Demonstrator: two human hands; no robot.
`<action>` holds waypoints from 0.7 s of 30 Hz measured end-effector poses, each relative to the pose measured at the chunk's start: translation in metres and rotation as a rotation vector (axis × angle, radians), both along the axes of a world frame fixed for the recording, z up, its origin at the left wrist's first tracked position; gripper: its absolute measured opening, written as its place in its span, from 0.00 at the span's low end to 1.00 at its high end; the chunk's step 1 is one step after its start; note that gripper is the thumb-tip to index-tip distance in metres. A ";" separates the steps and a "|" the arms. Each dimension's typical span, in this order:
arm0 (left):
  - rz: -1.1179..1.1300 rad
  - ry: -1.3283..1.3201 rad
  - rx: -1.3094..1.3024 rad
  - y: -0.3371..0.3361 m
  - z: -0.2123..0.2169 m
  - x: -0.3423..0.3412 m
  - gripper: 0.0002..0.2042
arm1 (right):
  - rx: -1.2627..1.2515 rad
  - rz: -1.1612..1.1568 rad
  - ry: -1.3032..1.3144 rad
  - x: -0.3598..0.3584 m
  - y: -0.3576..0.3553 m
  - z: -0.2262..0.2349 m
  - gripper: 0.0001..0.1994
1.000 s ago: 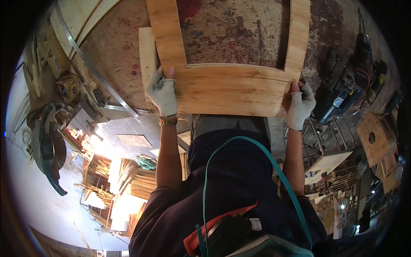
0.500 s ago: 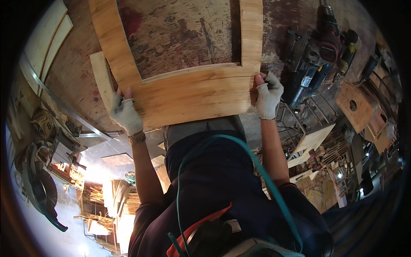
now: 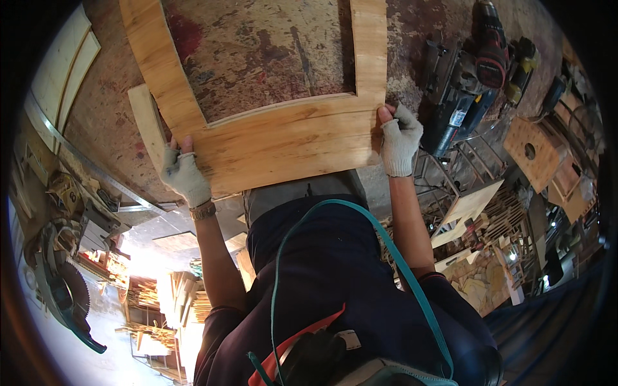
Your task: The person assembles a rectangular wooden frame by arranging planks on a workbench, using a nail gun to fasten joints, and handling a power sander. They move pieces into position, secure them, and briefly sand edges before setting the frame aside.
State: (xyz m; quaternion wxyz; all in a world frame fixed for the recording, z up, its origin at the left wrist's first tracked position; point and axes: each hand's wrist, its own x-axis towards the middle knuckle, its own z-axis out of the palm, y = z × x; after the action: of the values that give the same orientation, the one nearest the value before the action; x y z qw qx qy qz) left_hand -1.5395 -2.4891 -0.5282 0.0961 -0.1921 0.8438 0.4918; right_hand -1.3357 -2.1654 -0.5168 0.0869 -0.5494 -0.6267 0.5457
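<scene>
Hands clamp our U-shaped plywood frame (image 3: 283, 138) at the counter's (image 3: 257, 58) near edge: left hand (image 3: 185, 175), right hand (image 3: 400, 140) (both gloved).

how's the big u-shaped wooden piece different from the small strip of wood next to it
The u-shaped wooden frame is large, with two long arms and a wide crossbar; the small wood strip is a short, narrow, straight slat. The frame is gripped at both ends by the left hand and right hand; the strip lies on the workbench, partly under the frame. The frame is a warmer orange-brown; the strip is paler. Both are flat wood.
</scene>
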 end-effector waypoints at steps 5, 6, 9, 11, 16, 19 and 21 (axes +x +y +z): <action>0.021 -0.008 0.019 0.000 0.001 0.001 0.14 | -0.019 -0.053 0.029 -0.007 -0.003 0.003 0.10; 0.024 -0.004 0.019 -0.001 0.001 0.003 0.14 | -0.012 -0.045 0.028 -0.007 -0.003 0.003 0.10; -0.030 0.014 0.047 -0.002 -0.001 0.001 0.15 | 0.000 0.007 -0.017 -0.010 -0.002 0.009 0.09; -0.052 0.018 0.051 -0.006 -0.002 0.000 0.16 | 0.004 0.009 0.002 -0.011 -0.003 0.009 0.09; -0.015 0.013 0.050 -0.003 -0.001 0.001 0.22 | 0.012 0.019 -0.005 -0.008 -0.003 0.008 0.09; 0.015 -0.031 0.055 -0.006 -0.001 -0.002 0.22 | 0.017 0.013 -0.010 -0.006 -0.002 0.005 0.11; 0.012 -0.045 0.086 -0.008 0.001 -0.002 0.21 | 0.007 0.008 -0.017 -0.006 -0.001 0.004 0.12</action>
State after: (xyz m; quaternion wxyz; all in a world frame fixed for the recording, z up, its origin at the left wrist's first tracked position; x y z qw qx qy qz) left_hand -1.5413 -2.4972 -0.5273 0.1201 -0.2039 0.8183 0.5237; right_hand -1.3413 -2.1666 -0.5128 0.0814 -0.5512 -0.6314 0.5393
